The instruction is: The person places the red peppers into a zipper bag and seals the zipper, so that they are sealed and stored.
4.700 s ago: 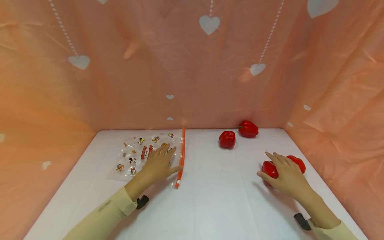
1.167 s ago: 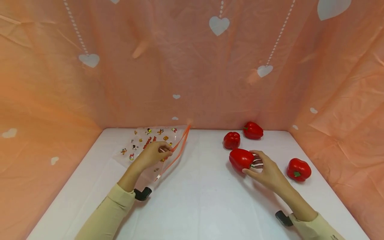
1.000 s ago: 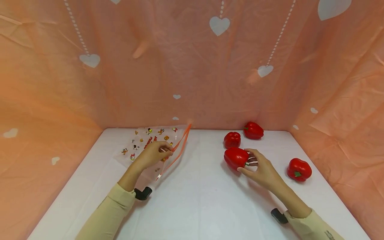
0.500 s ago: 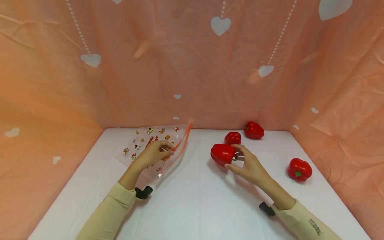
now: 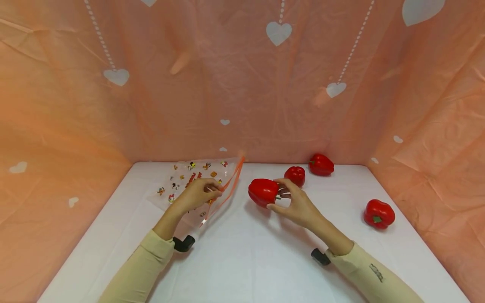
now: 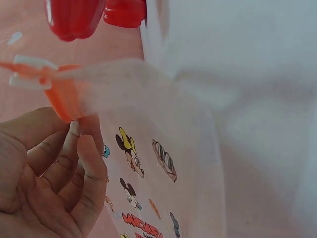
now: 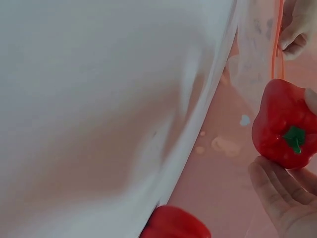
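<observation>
L hand [image 5: 198, 194] pinches the orange rim [image 5: 235, 182] of the bag [image 5: 197, 171], R hand [image 5: 297, 205], half-curled, grips a pepper [image 5: 263, 192], so prob. best spread that rim wider.

The pepper [image 5: 262, 192] in my right grip [image 5: 297, 205] is smooth and glossy, with bright highlights on its skin, and the other peppers [image 5: 379, 213] share that polished shine. The bag [image 5: 182, 183] in my left grip [image 5: 198, 194] is thin, see-through plastic film, slick-looking, edged by a smooth plastic strip [image 6: 64, 99] with a hard-looking plastic slider [image 6: 30, 82]. The table [image 5: 250, 252] is matt and faintly creased, like cloth. The curtain [image 5: 235, 92] behind is wrinkled fabric, my sleeves [image 5: 138, 263] are matt cloth, and the black wrist mounts [image 5: 320, 256] look like smooth plastic.
</observation>
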`<action>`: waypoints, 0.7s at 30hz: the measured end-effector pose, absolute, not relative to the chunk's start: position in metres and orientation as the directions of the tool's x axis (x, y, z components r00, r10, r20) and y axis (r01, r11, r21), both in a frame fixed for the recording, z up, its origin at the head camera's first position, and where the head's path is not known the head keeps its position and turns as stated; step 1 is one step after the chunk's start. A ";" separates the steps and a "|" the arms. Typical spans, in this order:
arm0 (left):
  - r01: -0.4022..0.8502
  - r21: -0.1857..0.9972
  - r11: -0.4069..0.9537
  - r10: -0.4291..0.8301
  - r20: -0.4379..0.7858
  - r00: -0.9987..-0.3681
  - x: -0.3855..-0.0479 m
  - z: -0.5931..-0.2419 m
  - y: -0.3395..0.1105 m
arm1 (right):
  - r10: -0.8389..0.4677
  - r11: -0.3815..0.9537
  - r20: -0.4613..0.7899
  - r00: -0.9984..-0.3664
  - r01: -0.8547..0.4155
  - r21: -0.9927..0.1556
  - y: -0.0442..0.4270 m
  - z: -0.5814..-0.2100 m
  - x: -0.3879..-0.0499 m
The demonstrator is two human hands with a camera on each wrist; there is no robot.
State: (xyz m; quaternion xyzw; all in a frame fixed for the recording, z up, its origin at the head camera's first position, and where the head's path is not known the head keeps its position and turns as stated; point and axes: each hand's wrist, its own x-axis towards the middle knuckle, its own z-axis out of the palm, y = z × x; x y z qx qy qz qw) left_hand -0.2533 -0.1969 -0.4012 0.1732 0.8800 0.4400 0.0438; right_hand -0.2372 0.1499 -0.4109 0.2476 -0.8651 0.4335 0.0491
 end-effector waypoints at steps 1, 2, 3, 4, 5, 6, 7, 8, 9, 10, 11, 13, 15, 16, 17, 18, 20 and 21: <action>0.268 0.788 0.555 0.344 0.076 -0.936 -0.253 -0.401 -0.197 | -0.390 0.494 0.303 -0.870 -0.475 -0.729 0.147 -0.411 -0.238; 0.270 0.786 0.556 0.345 0.077 -0.936 -0.253 -0.402 -0.196 | -0.393 0.489 0.305 -0.867 -0.478 -0.730 0.145 -0.411 -0.239; 0.271 0.784 0.558 0.345 0.078 -0.935 -0.253 -0.402 -0.196 | -0.397 0.483 0.308 -0.865 -0.482 -0.731 0.143 -0.411 -0.239; 0.270 0.782 0.561 0.344 0.076 -0.936 -0.253 -0.402 -0.196 | -0.400 0.478 0.309 -0.863 -0.484 -0.733 0.140 -0.410 -0.239; 0.269 0.781 0.564 0.344 0.075 -0.936 -0.253 -0.402 -0.196 | -0.402 0.474 0.308 -0.862 -0.484 -0.736 0.138 -0.410 -0.240; 0.269 0.780 0.565 0.344 0.074 -0.936 -0.253 -0.402 -0.195 | -0.405 0.469 0.308 -0.861 -0.484 -0.739 0.135 -0.409 -0.240; 0.269 0.781 0.564 0.344 0.074 -0.936 -0.253 -0.402 -0.195 | -0.408 0.461 0.309 -0.859 -0.486 -0.742 0.132 -0.409 -0.240; 0.268 0.782 0.563 0.344 0.074 -0.936 -0.253 -0.402 -0.195 | -0.411 0.457 0.310 -0.858 -0.488 -0.744 0.130 -0.408 -0.241; 0.268 0.783 0.562 0.344 0.073 -0.936 -0.254 -0.403 -0.195 | -0.414 0.449 0.314 -0.855 -0.491 -0.746 0.127 -0.407 -0.241; 0.268 0.784 0.560 0.344 0.074 -0.936 -0.254 -0.403 -0.195 | -0.417 0.441 0.317 -0.852 -0.495 -0.749 0.124 -0.407 -0.241; 0.268 0.786 0.557 0.345 0.074 -0.936 -0.253 -0.403 -0.195 | -0.419 0.436 0.318 -0.850 -0.496 -0.751 0.122 -0.406 -0.242; 0.270 0.789 0.552 0.347 0.078 -0.935 -0.254 -0.403 -0.194 | -0.423 0.422 0.327 -0.845 -0.503 -0.754 0.117 -0.406 -0.242; 0.276 0.790 0.548 0.351 0.083 -0.933 -0.254 -0.404 -0.193 | -0.425 0.409 0.334 -0.841 -0.508 -0.759 0.114 -0.405 -0.243; 0.277 0.791 0.545 0.351 0.084 -0.933 -0.254 -0.404 -0.193 | -0.425 0.404 0.336 -0.841 -0.508 -0.760 0.112 -0.405 -0.243; 0.279 0.792 0.543 0.353 0.087 -0.932 -0.254 -0.405 -0.193 | -0.425 0.400 0.339 -0.839 -0.510 -0.761 0.110 -0.406 -0.243; 0.283 0.791 0.543 0.354 0.090 -0.931 -0.254 -0.405 -0.192 | -0.426 0.392 0.343 -0.837 -0.512 -0.764 0.109 -0.406 -0.244; 0.287 0.788 0.544 0.355 0.093 -0.930 -0.254 -0.406 -0.192 | -0.429 0.387 0.346 -0.834 -0.516 -0.765 0.106 -0.406 -0.244; 0.287 0.787 0.545 0.354 0.094 -0.930 -0.254 -0.407 -0.191 | -0.431 0.385 0.347 -0.833 -0.517 -0.765 0.105 -0.406 -0.244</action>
